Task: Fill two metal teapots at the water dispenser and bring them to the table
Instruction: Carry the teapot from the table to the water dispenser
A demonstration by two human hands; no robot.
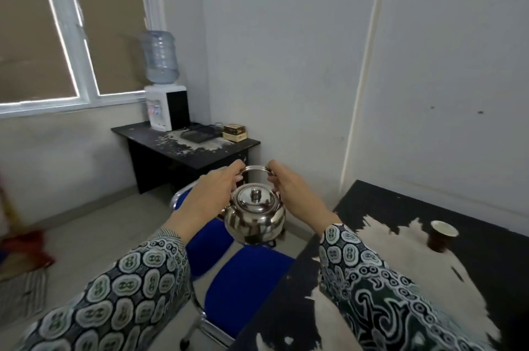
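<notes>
Teapot (254,214) — shiny rounded metal, both hands gripping

1. Both arms reach forward from the bottom corners, patterned sleeves down to the wrists.
2. The left hand (213,193) is out front, back of the hand up, fingers curled over at the tips in a grip.
3. The right hand (289,187) mirrors it just beside, knuckles up, fingers hooked and closed.
4. Wrists level, hands close together but not touching.

Teapot (254,214) spout behind left wrist; dispenser (166,106) taps blurred; sleeves cut off below.
</notes>
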